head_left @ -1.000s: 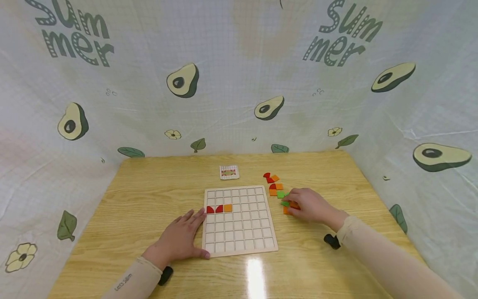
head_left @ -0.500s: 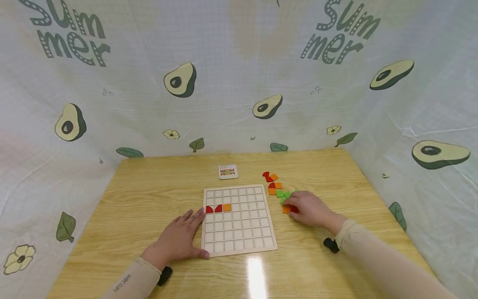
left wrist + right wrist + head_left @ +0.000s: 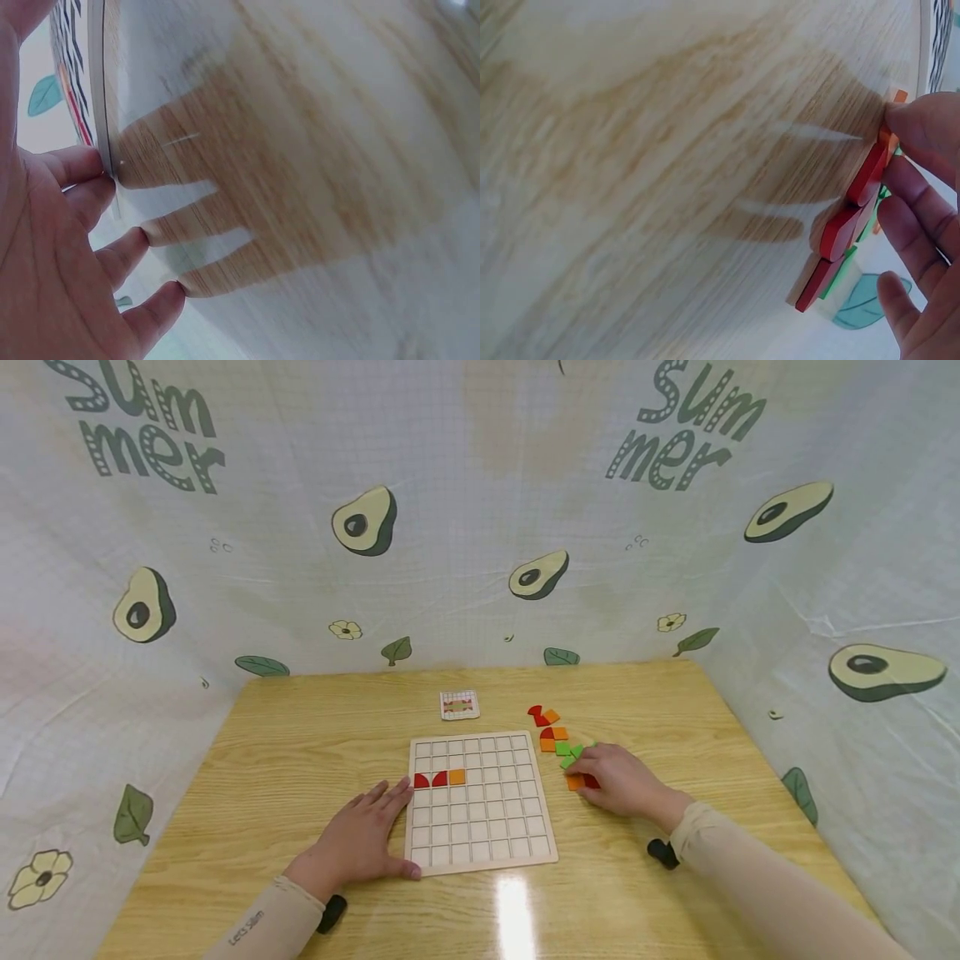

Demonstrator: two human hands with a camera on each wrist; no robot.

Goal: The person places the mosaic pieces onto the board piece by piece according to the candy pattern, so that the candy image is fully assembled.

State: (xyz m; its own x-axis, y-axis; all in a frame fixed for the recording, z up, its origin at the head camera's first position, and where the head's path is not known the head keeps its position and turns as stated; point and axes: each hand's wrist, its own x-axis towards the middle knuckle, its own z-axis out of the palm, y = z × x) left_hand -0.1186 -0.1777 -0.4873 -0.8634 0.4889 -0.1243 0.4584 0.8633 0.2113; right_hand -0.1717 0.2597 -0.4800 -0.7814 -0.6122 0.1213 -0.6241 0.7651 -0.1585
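Note:
My left hand lies spread beside the wooden grid board, fingertips and thumb at its left edge. On the board sit a red curved tile, another red curved tile and an orange square tile in one row. Over the loose tiles to the right is my right hand, its thumb and index finger closed about an orange tile. A red tile lies just under that hand. In the right wrist view, red tiles rest near the fingers. Tiles under the palm are hidden.
A small pattern card lies behind the board. Green tiles, orange tiles and red tiles trail along the board's right side. A patterned cloth hangs behind the wooden table.
My right hand has shifted slightly back and down over the tiles, uncovering more green and red ones. The orange tile at its fingertips has shifted slightly left. My left hand stays in place.

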